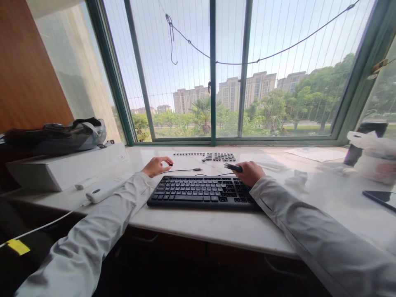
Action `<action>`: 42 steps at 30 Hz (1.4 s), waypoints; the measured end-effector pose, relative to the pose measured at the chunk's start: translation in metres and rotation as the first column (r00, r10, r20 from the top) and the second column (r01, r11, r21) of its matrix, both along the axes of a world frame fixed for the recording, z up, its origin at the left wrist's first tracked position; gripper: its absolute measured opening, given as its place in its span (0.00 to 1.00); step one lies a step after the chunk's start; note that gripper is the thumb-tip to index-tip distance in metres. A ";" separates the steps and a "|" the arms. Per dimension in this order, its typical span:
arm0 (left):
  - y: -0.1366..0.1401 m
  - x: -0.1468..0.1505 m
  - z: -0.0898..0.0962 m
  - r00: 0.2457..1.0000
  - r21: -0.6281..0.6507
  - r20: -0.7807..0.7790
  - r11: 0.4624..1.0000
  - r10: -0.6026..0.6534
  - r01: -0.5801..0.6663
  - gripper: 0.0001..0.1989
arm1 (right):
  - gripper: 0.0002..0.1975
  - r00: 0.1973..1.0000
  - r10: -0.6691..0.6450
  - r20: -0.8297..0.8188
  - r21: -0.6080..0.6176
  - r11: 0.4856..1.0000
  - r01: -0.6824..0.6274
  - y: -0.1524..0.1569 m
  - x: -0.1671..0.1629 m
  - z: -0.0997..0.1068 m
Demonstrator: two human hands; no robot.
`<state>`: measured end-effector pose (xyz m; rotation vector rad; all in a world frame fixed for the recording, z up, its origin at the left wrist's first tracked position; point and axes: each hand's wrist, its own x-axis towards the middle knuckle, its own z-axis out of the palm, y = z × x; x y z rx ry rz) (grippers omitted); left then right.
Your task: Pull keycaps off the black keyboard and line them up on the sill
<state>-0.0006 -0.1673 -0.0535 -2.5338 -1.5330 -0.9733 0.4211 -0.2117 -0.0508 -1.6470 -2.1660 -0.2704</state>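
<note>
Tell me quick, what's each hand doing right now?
Left hand: fingers pinched on a small dark keycap, above the keyboard.
Right hand: closed around a dark tool.

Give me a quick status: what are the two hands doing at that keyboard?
Left hand pinching a small dark keycap. Right hand gripping a dark tool. Keyboard between them, loose keycaps behind, cable alongside.

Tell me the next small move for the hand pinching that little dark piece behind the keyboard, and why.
Probably set it down with the loose keycaps laid out near the window. The left hand pinches a small dark piece just behind the keyboard, while the right hand holds a dark tool.
</note>
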 end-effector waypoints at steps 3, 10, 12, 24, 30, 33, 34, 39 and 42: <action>0.000 0.000 0.000 1.000 0.004 0.004 1.000 -0.009 0.009 0.14 | 0.15 1.000 -0.005 0.002 -0.004 1.000 0.005 0.000 0.000 0.000; -0.002 0.000 0.001 1.000 0.002 -0.006 1.000 0.017 -0.017 0.15 | 0.17 1.000 -0.010 -0.027 -0.011 1.000 0.009 0.000 0.001 0.001; -0.002 0.000 0.002 1.000 -0.002 -0.009 1.000 0.029 -0.029 0.15 | 0.17 0.999 -0.011 -0.030 -0.014 1.000 0.011 -0.002 0.000 0.002; 0.006 -0.002 -0.004 0.991 -0.069 -0.040 0.989 0.129 -0.132 0.21 | 0.15 1.000 -0.024 0.002 -0.030 0.999 0.024 -0.012 -0.004 0.010; 0.008 -0.005 -0.001 0.986 -0.052 -0.037 0.985 0.160 -0.162 0.17 | 0.15 0.999 -0.034 -0.019 -0.046 0.998 0.033 -0.011 -0.002 0.009; 0.008 -0.007 -0.001 0.974 -0.091 -0.036 0.969 0.225 -0.228 0.18 | 0.15 0.999 -0.028 -0.028 -0.055 0.998 0.026 -0.009 -0.002 0.009; 0.008 -0.008 0.000 0.962 -0.100 -0.053 0.957 0.266 -0.270 0.18 | 0.15 0.999 -0.024 -0.026 -0.055 0.998 0.022 -0.008 -0.002 0.009; 0.007 -0.007 -0.004 0.798 0.022 -0.238 0.825 0.553 -0.565 0.13 | 0.15 1.000 -0.018 -0.004 -0.058 0.998 0.018 -0.006 -0.001 0.008; 0.007 -0.005 -0.008 0.713 0.040 -0.298 0.754 0.635 -0.655 0.13 | 0.15 1.000 -0.019 0.004 -0.061 0.998 0.019 -0.005 0.000 0.008</action>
